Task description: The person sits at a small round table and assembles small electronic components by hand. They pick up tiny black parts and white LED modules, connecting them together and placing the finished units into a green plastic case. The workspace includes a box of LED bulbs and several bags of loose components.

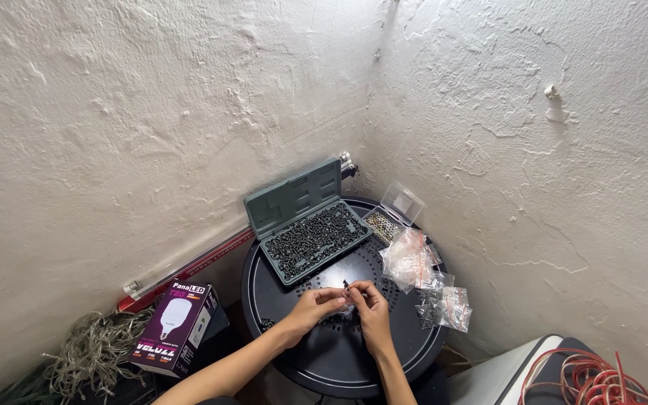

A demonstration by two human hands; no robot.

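Observation:
Both hands meet over a round black perforated table (324, 360). My left hand (315, 306) and my right hand (367, 304) pinch a small dark screw-like part (346, 286) together between the fingertips. Just beyond them lies an open green case (294, 196) filled with several small black screws (315, 238), its lid leaning back against the wall.
A small clear box (393, 215) and several clear plastic bags of small parts (421, 274) lie at the table's right. On the floor at left stand a bulb carton (174, 328), a tangle of pale wire (88, 352) and a long tube (189, 268). Red cable (601, 379) coils at lower right.

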